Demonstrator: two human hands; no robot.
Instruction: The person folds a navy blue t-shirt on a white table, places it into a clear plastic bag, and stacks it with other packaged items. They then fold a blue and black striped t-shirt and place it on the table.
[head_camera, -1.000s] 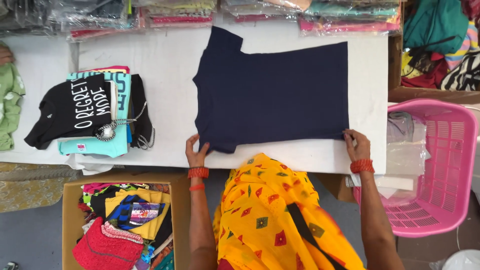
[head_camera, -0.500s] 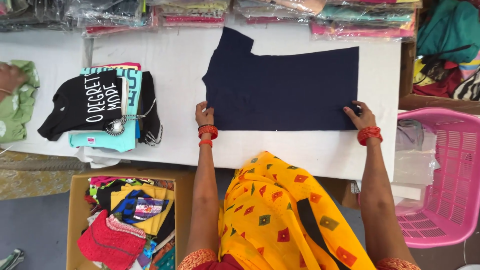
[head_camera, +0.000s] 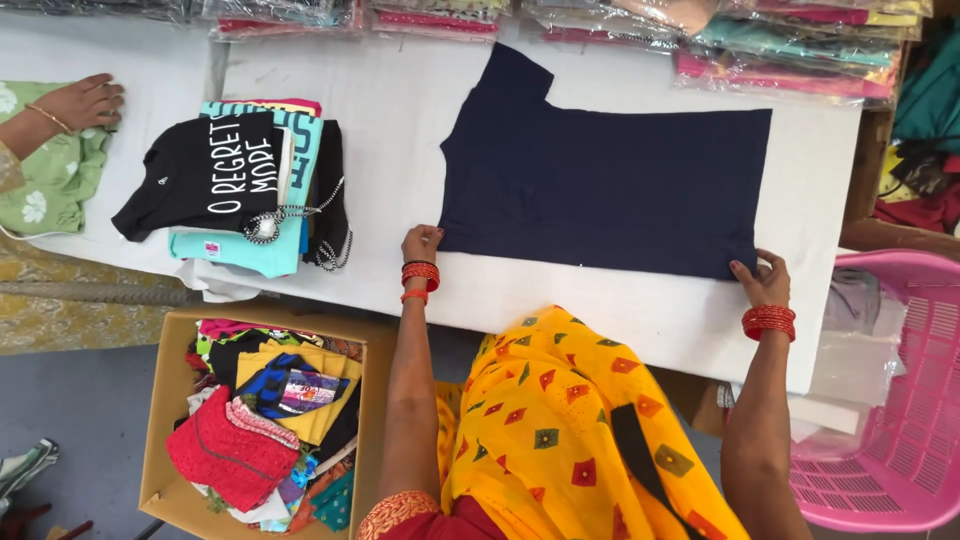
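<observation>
On white surface (head_camera: 380, 110), centre: navy T-shirt (head_camera: 610, 185) spread flat.
Left hand (head_camera: 420, 245) and right hand (head_camera: 762, 280) each pinch its near edge corners; cloth judged light, limp, best held at corners.

We see bright yellow-orange draped cloth (head_camera: 560, 420) covering the person's front, scattered with small diamond and square motifs in red, green and dark grey. A dark strip runs diagonally across the drape on the right side. At the bottom edge a red garment shows, and the short sleeve on the left arm ends in a band of orange embroidered trim (head_camera: 395, 512). The left hand (head_camera: 420, 243) has a stack of red bangles (head_camera: 421, 275) at the wrist, with one more thin red bangle a little lower down the forearm. The right hand (head_camera: 762, 280) carries a similar stack of red bangles (head_camera: 768, 322). The fingernails look painted dark red. Both forearms are bare.
</observation>
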